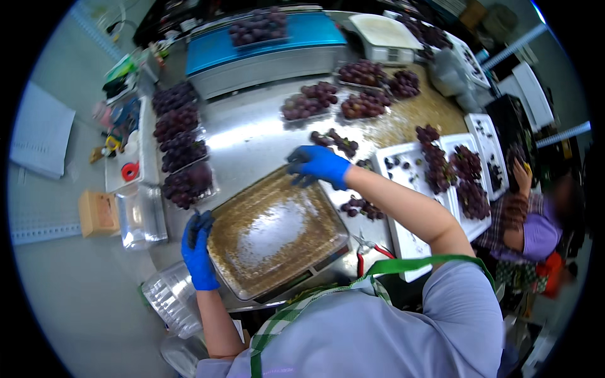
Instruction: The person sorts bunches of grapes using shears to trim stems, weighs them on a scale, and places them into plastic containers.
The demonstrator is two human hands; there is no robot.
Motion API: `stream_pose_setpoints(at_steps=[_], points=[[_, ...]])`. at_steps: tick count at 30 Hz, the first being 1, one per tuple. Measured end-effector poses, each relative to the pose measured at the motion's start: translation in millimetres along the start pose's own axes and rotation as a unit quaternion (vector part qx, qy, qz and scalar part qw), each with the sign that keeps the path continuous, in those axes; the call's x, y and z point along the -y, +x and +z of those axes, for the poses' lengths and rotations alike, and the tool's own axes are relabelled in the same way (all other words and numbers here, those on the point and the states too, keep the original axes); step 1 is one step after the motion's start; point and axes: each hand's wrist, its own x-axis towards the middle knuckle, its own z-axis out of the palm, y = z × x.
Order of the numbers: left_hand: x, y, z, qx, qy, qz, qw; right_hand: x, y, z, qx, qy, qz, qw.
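A bench scale with a worn, stained metal pan [279,231] sits on the steel table in front of me. My left hand [198,255], in a blue glove with dark fingertips, is at the pan's left edge, just below a clear tray of dark grapes [189,184]. Nothing shows in its fingers. Over the pan's far right corner is my right hand [319,166], gloved alike, fingers spread and holding nothing. Beyond it lies a small grape cluster [335,141]. Red-handled snips [368,250] rest right of the scale, near another small cluster [361,208].
A blue-topped wrapping machine [264,40] bears a grape tray [259,27]. Packed grapes [309,101] stand before it, a white scale [387,38] to its right. White foam trays [406,227] hold loose bunches. Clear containers [172,297] stack at left. Another person [534,227] is at right.
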Motion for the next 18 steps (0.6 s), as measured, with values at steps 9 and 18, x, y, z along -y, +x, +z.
stream_pose_setpoints(at_steps=[9,18], points=[[12,-55,131,0.263,0.023,-0.049,0.963,-146,-273,-99,-0.35,0.072,0.039,0.933],[105,-134,225,0.507,0.436,0.038,0.743,-298,-343,-72,-0.43,0.034,0.027,0.902]])
